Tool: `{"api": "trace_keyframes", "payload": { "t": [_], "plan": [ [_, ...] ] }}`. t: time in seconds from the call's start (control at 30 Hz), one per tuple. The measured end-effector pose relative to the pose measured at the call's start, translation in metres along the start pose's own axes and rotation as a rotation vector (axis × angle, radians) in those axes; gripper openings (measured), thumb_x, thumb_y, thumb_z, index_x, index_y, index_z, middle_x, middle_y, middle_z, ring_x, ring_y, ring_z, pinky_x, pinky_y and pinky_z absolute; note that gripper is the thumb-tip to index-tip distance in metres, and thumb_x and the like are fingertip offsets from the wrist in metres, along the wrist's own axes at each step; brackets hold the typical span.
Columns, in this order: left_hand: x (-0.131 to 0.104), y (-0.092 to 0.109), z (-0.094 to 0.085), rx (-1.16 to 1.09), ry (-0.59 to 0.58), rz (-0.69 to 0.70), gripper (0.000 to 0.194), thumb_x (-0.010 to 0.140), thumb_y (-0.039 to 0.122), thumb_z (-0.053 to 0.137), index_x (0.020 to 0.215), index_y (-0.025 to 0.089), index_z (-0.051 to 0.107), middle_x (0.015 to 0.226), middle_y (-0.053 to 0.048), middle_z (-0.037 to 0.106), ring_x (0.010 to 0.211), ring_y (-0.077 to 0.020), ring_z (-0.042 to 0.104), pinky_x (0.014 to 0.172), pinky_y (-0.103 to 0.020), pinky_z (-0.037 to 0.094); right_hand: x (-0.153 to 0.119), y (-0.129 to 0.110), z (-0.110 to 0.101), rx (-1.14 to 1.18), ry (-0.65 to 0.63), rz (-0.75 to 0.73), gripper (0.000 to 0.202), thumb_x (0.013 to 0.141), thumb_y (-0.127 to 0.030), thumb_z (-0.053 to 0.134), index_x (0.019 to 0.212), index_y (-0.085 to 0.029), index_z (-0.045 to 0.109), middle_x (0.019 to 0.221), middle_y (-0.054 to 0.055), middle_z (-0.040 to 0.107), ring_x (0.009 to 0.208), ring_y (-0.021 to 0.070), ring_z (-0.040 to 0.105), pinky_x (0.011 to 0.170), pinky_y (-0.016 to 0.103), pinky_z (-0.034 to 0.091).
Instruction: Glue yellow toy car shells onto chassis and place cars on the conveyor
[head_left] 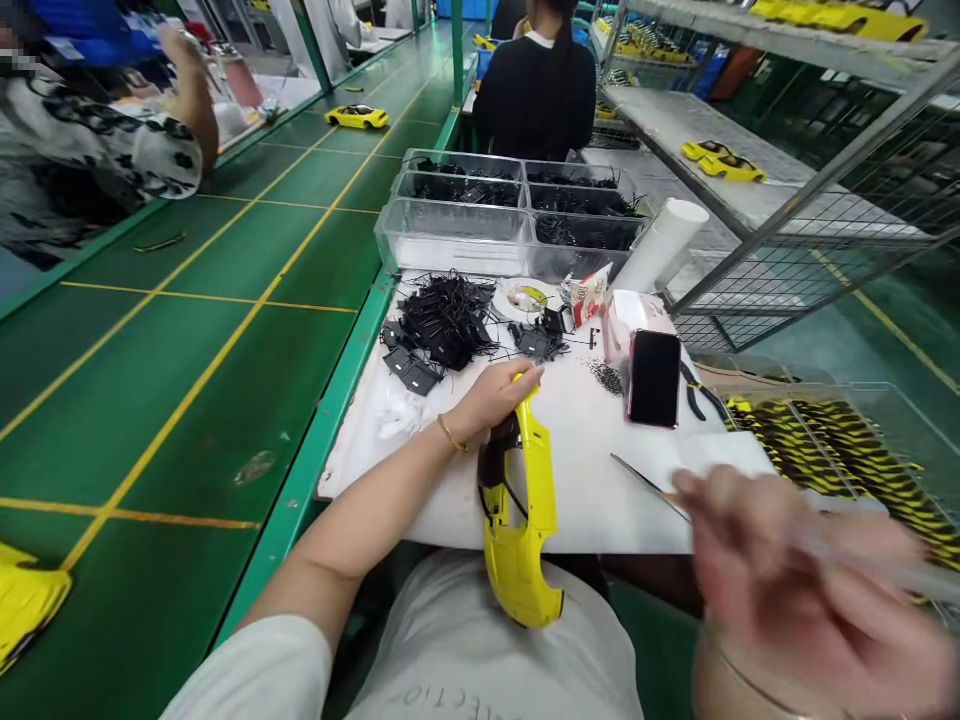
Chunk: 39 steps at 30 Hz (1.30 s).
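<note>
My left hand (495,397) is closed on the far end of a yellow toy car body (538,480). The body stands on its side over the table's near edge, and its black inner parts show through the window openings. At the lower right, my right hand (795,570) is raised close to the camera and smeared by motion. Its fingers are curled, and a pale, see-through stick-like thing seems to run across them; what it is stays unclear. Near its fingertips a thin, dark, pointed tool (636,473) shows; whether the hand touches it I cannot tell.
Black wired parts (446,320) are heaped on the white table (577,500). Beyond stand clear divided bins (457,225). A phone (654,378), pliers (697,390) and small screws (606,377) lie rightward. A green conveyor (247,270) runs left, a rack (750,200) right. Co-workers sit nearby.
</note>
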<state>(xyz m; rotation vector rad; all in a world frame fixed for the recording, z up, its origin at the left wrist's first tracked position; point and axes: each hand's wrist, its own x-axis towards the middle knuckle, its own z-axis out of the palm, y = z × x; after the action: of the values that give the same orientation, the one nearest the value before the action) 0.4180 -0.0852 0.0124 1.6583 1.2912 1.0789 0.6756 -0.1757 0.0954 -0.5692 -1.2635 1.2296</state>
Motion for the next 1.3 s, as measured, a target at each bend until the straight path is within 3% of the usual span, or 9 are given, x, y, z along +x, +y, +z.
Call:
{"api": "trace_keyframes", "payload": {
  "t": [0.07,0.13,0.2,0.27,0.33,0.6,1.03,1.2,1.3],
  "plan": [
    [0.000,-0.001,0.000,-0.008,0.006,0.008,0.039,0.093,0.046,0.040,0.079,0.016,0.061,0.072,0.000,0.059,0.072,-0.0149,0.054,0.067,-0.026,0.040,0.021,0.016,0.041,0.146,-0.167,0.127,0.012,0.084,-0.034,0.051,0.080,-0.029,0.061,0.062,-0.002,0.041,0.062,0.0185,0.043,0.071,0.041,0.043],
    [0.000,-0.002,0.000,-0.018,0.009,0.014,0.039,0.093,0.046,0.039,0.078,0.017,0.060,0.072,0.000,0.059,0.071,-0.0147,0.054,0.067,-0.025,0.040,0.043,0.027,0.065,0.236,-0.268,0.257,0.034,0.085,-0.057,0.047,0.075,-0.027,0.057,0.065,-0.001,0.041,0.063,0.0195,0.041,0.067,0.039,0.040],
    [0.000,-0.002,0.000,-0.024,0.008,0.019,0.039,0.093,0.046,0.039,0.077,0.017,0.060,0.072,0.000,0.059,0.071,-0.0146,0.054,0.066,-0.026,0.039,0.060,0.034,0.075,0.268,-0.339,0.334,0.059,0.080,-0.080,0.038,0.065,-0.025,0.051,0.061,-0.001,0.037,0.059,0.0186,0.037,0.063,0.038,0.037],
    [0.001,-0.001,0.000,-0.025,0.008,0.022,0.039,0.093,0.046,0.040,0.076,0.017,0.059,0.072,0.000,0.060,0.071,-0.0147,0.054,0.067,-0.026,0.039,0.069,0.036,0.076,0.274,-0.382,0.374,0.067,0.078,-0.085,0.031,0.055,-0.024,0.043,0.054,-0.003,0.030,0.054,0.0167,0.032,0.060,0.036,0.034],
    [0.000,0.001,0.000,-0.018,0.008,0.024,0.039,0.094,0.045,0.040,0.075,0.017,0.059,0.073,0.000,0.060,0.072,-0.0150,0.054,0.068,-0.026,0.039,0.073,0.038,0.076,0.280,-0.377,0.407,0.065,0.081,-0.081,0.034,0.052,-0.023,0.041,0.049,-0.004,0.027,0.050,0.0152,0.030,0.059,0.035,0.031],
    [-0.001,0.003,0.000,-0.013,0.010,0.021,0.040,0.095,0.046,0.039,0.075,0.018,0.059,0.073,0.000,0.061,0.074,-0.0158,0.056,0.070,-0.027,0.041,0.072,0.043,0.080,0.303,-0.302,0.503,0.058,0.075,-0.077,0.044,0.063,-0.022,0.059,0.048,-0.005,0.032,0.046,0.0132,0.030,0.056,0.034,0.030],
    [-0.001,0.002,0.000,-0.002,0.003,0.006,0.041,0.094,0.048,0.038,0.074,0.018,0.058,0.072,0.000,0.059,0.073,-0.0159,0.055,0.071,-0.028,0.041,0.072,0.044,0.078,0.288,-0.253,0.542,0.057,0.073,-0.076,0.047,0.066,-0.022,0.062,0.049,-0.004,0.034,0.049,0.0142,0.033,0.056,0.034,0.032],
    [0.001,0.000,0.001,-0.005,-0.003,0.007,0.037,0.092,0.045,0.039,0.071,0.019,0.054,0.070,0.001,0.056,0.070,-0.0154,0.052,0.069,-0.028,0.040,0.070,0.043,0.082,0.246,-0.248,0.504,0.054,0.075,-0.075,0.047,0.068,-0.022,0.061,0.050,-0.004,0.033,0.051,0.0151,0.033,0.057,0.033,0.031],
    [0.002,-0.002,0.001,0.001,-0.011,-0.005,0.033,0.090,0.041,0.039,0.069,0.019,0.051,0.066,0.002,0.052,0.067,-0.0146,0.049,0.065,-0.027,0.038,0.056,0.040,0.088,0.108,-0.297,0.414,0.051,0.078,-0.073,0.049,0.072,-0.023,0.061,0.054,-0.003,0.035,0.055,0.0165,0.034,0.058,0.034,0.030]
  ]
}}
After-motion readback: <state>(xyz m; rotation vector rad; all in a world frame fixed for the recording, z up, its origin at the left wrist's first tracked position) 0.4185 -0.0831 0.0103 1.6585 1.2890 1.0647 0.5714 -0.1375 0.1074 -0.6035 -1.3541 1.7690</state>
